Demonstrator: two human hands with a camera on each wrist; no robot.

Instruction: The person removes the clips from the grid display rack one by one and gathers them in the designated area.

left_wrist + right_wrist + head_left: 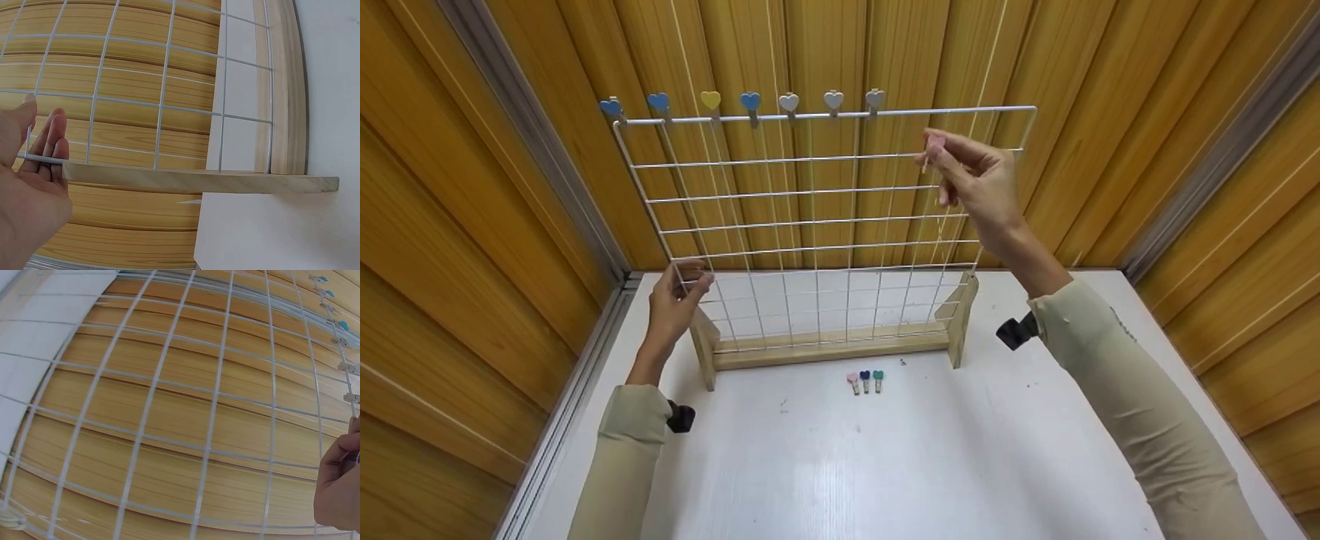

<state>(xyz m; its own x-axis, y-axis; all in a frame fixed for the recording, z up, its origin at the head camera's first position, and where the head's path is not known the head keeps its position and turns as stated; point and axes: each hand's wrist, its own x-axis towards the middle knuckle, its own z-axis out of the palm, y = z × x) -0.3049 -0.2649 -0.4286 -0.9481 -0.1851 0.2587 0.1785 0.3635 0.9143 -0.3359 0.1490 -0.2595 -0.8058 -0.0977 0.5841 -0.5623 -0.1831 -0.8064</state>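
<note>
A white wire grid rack (825,115) stands upright in a wooden base (832,349). Along its top wire, several small heart clothespins are clipped, among them a yellow heart clothespin (710,100) and a white heart clothespin (874,98) at the right end of the row. Between thumb and fingers, my right hand (986,180) pinches a pink heart clothespin (935,142) just below the top wire. In the right wrist view, the hand (340,486) is partly cut off and hides its clothespin. My left hand (671,300) grips the grid's left side wire, thumb in front and fingers behind (52,140).
On the white table (810,465), in front of the base, lie three loose clothespins: pink (853,379), dark blue (865,380) and green (878,380). Yellow wood-look panels (472,225) enclose the table at the back and sides.
</note>
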